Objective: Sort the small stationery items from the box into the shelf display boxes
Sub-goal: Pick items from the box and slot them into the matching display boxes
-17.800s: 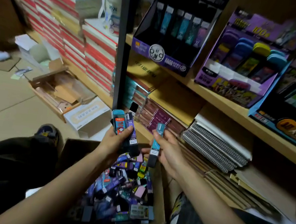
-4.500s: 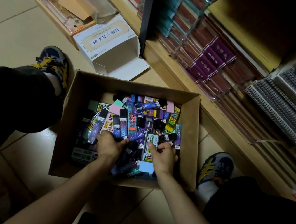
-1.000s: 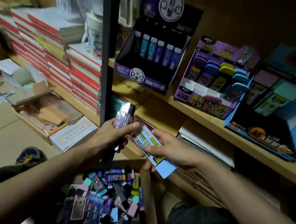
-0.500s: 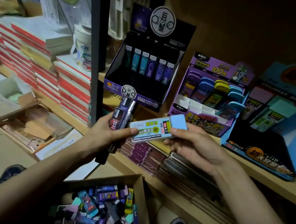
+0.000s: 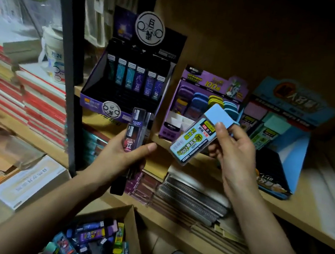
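Curled round a bundle of dark slim cases [image 5: 136, 128], the left hand [image 5: 122, 155] holds them upright before the black display box [image 5: 109, 98]; I cannot count them. The right hand [image 5: 230, 152] pinches a tilted pale-blue case [image 5: 195, 138] near the purple display box [image 5: 170, 114]. Below, the frame cuts off the cardboard box [image 5: 134, 231]. The wooden shelf [image 5: 302, 209] is dim.

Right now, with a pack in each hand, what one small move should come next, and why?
Probably move the right hand rightward to slot its light-blue case into the blue display box: that box holds similar wide, labelled cases and stands just right of the hand. The left hand grips dark slim cases, which match the black display box.
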Available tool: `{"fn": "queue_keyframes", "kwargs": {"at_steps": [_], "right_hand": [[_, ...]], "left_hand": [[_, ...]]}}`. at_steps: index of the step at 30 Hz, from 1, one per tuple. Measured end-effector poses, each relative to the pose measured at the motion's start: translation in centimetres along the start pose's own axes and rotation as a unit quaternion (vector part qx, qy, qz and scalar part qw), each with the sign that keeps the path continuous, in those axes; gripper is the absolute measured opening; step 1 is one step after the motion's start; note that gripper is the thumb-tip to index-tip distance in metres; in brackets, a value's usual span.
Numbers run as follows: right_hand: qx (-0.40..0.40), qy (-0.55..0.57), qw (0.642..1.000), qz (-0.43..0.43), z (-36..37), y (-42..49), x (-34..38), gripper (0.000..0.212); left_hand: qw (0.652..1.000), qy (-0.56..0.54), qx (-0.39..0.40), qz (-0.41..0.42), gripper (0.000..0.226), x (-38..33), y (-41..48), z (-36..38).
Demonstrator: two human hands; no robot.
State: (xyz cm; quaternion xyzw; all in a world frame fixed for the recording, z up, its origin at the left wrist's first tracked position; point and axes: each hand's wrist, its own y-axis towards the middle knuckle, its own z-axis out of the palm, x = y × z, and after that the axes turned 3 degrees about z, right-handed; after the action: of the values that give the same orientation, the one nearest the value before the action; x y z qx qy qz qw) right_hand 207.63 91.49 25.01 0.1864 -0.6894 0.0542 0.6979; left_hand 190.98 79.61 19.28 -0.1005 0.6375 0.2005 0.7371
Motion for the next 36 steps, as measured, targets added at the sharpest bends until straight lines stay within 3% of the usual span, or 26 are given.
{"fn": "queue_keyframes", "kwargs": {"at_steps": [5, 10, 17, 21, 26, 32, 36], "right_hand": [[-0.081, -0.055, 0.991, -0.097, -6.3, 2.1, 2.1, 0.010], [-0.112, -0.193, 0.963, -0.149, -13.7, 4.3, 3.4, 0.012], [-0.080, -0.361, 0.919, -0.138, -19.4, 7.1, 4.2, 0.010], [-0.041, -0.462, 0.874, -0.146, -20.1, 8.6, 4.5, 0.023], [-0.004, -0.482, 0.868, -0.115, -20.9, 10.1, 4.0, 0.034], [0.022, -0.461, 0.881, -0.102, -21.4, 10.7, 3.4, 0.029], [-0.031, -0.512, 0.846, -0.145, -20.9, 10.8, 2.6, 0.031]], "left_hand": [[1.000, -0.012, 0.014, 0.022, 0.032, -0.8, 1.1, 3.0], [0.998, 0.010, 0.043, 0.035, 0.026, -1.3, 2.3, 5.2], [0.998, 0.007, 0.066, 0.023, 0.039, -1.6, 3.5, 8.3], [0.996, 0.014, 0.091, 0.019, 0.035, -1.6, 3.3, 9.9], [0.994, 0.016, 0.108, 0.008, 0.034, -1.7, 3.1, 11.0], [0.993, 0.021, 0.114, 0.004, 0.033, -1.7, 3.2, 11.5], [0.993, 0.002, 0.118, -0.001, 0.040, -1.7, 3.1, 12.0]]}}
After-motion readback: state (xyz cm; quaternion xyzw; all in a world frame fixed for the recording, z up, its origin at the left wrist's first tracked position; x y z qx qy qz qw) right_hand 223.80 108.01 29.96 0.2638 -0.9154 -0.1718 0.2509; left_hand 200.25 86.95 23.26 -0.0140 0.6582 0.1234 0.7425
